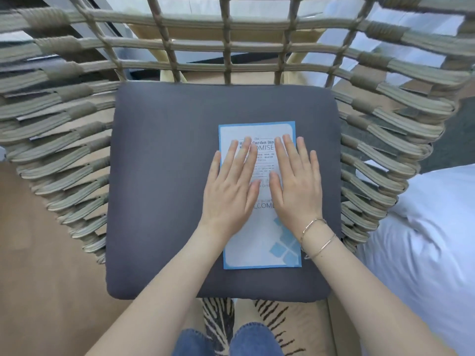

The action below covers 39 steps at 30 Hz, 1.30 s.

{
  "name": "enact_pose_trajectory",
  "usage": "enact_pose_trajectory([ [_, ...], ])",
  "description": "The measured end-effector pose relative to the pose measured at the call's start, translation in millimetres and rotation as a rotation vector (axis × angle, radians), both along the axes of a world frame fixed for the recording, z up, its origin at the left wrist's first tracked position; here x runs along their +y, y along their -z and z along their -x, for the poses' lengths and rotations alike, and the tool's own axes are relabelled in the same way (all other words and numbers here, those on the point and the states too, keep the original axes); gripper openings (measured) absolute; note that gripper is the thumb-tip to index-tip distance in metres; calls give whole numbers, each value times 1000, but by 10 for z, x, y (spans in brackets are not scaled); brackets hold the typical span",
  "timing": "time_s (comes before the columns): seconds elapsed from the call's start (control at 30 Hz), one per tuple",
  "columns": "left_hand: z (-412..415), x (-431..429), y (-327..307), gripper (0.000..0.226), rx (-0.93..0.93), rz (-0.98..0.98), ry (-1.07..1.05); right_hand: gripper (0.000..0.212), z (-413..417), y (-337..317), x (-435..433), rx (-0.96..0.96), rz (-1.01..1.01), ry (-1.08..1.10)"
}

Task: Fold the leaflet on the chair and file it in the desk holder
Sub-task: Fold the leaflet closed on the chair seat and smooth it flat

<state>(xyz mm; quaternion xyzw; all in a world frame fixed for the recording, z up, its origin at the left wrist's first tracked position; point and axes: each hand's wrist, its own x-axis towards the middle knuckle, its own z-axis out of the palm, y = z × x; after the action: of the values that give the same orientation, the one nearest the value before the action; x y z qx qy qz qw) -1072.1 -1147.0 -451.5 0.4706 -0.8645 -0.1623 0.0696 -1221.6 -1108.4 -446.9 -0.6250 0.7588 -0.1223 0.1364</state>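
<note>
Your two bare arms reach forward and down, side by side, from the bottom of the view. Both hands lie flat, palms down, on the white paper leaflet with the blue border and blue squares (259, 237).

The leaflet lies flat on the dark grey square seat cushion (164, 191) of the woven tan rope chair (59, 124). It sits a bit right of the middle of the cushion, with its long sides running away from you. It looks narrow, and you cannot tell from here if it has been folded yet.

Your left hand (231, 186) is spread open on the left side of the leaflet. Its fingers point away from you and lean a little to the right. The little finger lies along the left edge of the paper. Your right hand (298, 186) is spread open on the right side. Its fingers point straight away from you, and the outer fingers hang past the right edge onto the cushion. The two thumbs point toward each other in the middle and are just beside each other. Neither hand is gripping anything; they only press down.

Two thin gold chain bracelets (316, 237) sit on your right wrist. White bedding (421, 253) lies to the right of the chair. Your blue jeans (231, 341) show at the bottom, above a black and cream striped rug (218, 314).
</note>
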Motion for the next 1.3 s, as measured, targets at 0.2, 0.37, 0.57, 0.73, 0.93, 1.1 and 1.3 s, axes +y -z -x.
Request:
enact_pose_trajectory([
  [0.2,51,-413,353,60,-120,-49,26,58,-27,321,-444,65,-67,-49],
  [0.37,-72,-563,719,64,-79,6,98,62,113,626,-467,110,-88,-64],
  [0.57,-171,-581,869,66,-41,45,120,66,87,753,-440,115,-44,-7],
  [0.73,-183,-582,973,66,-45,67,127,66,89,851,-444,128,-23,-1],
  [0.93,-154,-586,800,67,-92,2,138,67,86,732,-469,116,-88,-18],
  [1.1,-163,-583,429,65,-114,62,155,65,152,400,-469,79,-115,-57],
  [1.3,-341,139,177,64,-64,56,126,62,31,67,113,60,-41,-19],
])
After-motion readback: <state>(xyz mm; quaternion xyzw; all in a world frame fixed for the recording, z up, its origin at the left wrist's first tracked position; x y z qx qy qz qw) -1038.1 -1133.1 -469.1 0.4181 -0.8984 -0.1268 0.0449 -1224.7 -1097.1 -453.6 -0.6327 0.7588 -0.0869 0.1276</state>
